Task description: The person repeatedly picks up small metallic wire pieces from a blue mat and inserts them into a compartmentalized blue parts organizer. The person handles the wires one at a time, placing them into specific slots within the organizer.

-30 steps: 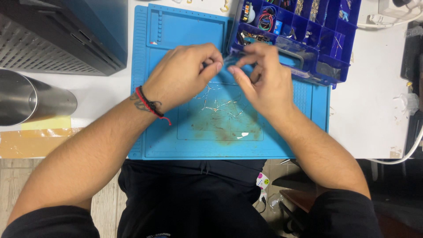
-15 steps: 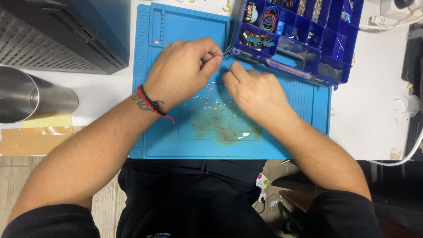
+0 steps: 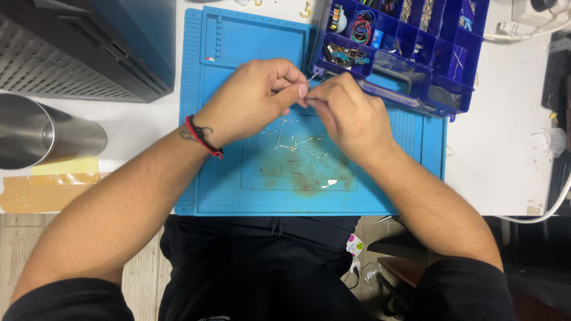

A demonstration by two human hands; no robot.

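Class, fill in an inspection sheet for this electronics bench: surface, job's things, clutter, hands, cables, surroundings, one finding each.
Surface: white table with a stained blue work mat.
Job's things: thin wire-legged parts scattered on the mat; open blue compartment box at the mat's top right.
Clutter: tape strips at the table's left edge; white scraps at right.
Hands: left hand and right hand meet fingertip to fingertip over the mat, pinching something too small to tell.
Cables: white cable at right.
Surroundings: steel cylinder, dark vented case.
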